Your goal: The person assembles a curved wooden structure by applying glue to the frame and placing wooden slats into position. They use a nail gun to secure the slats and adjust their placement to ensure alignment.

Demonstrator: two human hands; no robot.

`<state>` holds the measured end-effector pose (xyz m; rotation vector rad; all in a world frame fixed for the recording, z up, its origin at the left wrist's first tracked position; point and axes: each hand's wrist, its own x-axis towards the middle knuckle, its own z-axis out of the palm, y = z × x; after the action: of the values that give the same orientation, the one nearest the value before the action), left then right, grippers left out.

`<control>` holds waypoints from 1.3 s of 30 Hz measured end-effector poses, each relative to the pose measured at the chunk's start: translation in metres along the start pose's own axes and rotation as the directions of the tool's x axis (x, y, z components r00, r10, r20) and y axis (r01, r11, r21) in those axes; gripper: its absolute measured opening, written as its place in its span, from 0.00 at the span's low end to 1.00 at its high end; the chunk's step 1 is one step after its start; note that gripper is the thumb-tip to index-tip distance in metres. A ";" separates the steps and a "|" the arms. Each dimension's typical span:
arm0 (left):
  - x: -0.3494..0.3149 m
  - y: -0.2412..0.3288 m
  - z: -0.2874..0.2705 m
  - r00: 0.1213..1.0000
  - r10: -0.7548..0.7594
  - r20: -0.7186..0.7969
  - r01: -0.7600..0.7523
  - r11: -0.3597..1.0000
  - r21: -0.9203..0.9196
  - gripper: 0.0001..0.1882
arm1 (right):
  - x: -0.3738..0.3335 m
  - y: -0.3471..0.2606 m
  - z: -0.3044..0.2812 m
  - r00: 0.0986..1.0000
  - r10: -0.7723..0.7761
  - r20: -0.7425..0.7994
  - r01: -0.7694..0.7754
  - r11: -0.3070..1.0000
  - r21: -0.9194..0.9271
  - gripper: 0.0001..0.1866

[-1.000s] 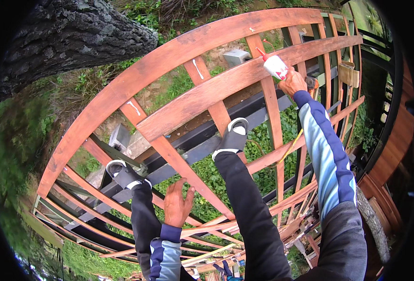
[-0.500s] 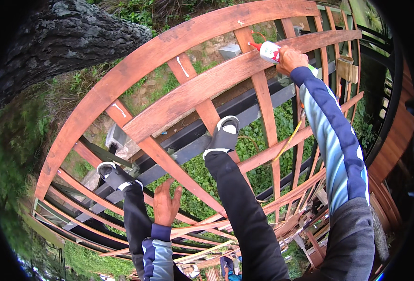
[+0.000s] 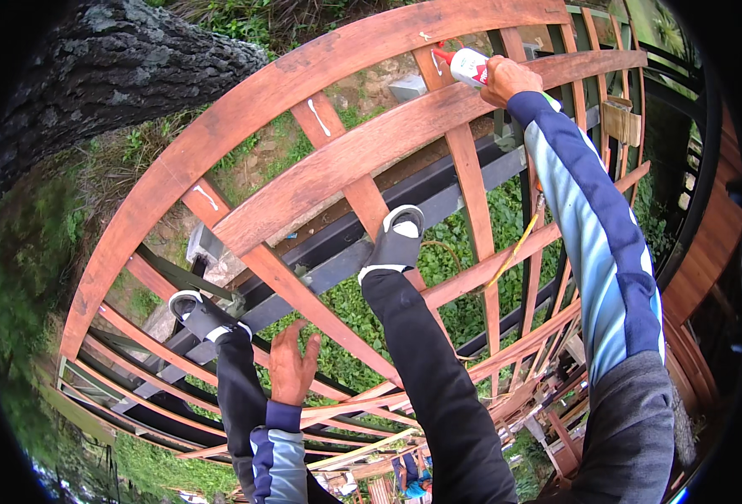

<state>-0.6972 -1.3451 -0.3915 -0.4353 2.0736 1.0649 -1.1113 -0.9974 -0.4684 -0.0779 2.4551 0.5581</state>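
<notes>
My right hand (image 3: 512,81) is wrapped round a white glue bottle (image 3: 470,66) with a red nozzle. The bottle tilts left, its tip over a reddish wooden joist (image 3: 428,76) that carries a white streak of glue. Two joists further left bear similar glue streaks (image 3: 319,118). Below the bottle, a wooden plank (image 3: 346,160) lies across the joists. My left hand (image 3: 292,365) is open and holds nothing, its fingers apart, beside a slanting joist; whether it touches the wood I cannot tell.
My feet, in dark sandals (image 3: 394,239), stand on the open wooden frame over a dark metal beam (image 3: 346,267). Green plants show through the gaps. A tree trunk (image 3: 127,76) leans in at upper left. A yellow cord (image 3: 514,252) hangs over a joist, and a wooden block (image 3: 620,123) sits at right.
My right hand has moved the glue bottle slightly left and up. A white streak now shows on the joist under its nozzle. My left hand has hardly moved.
</notes>
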 end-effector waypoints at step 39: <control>0.009 0.003 -0.010 0.999 0.030 -0.033 -0.027 0.995 0.096 0.18 | -0.047 0.017 0.099 0.975 0.168 0.142 -0.220 0.733 0.644 0.38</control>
<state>-0.7096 -1.3509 -0.3927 -0.3799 2.1568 0.9765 -1.0210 -0.9445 -0.5064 0.4880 2.4550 -0.2531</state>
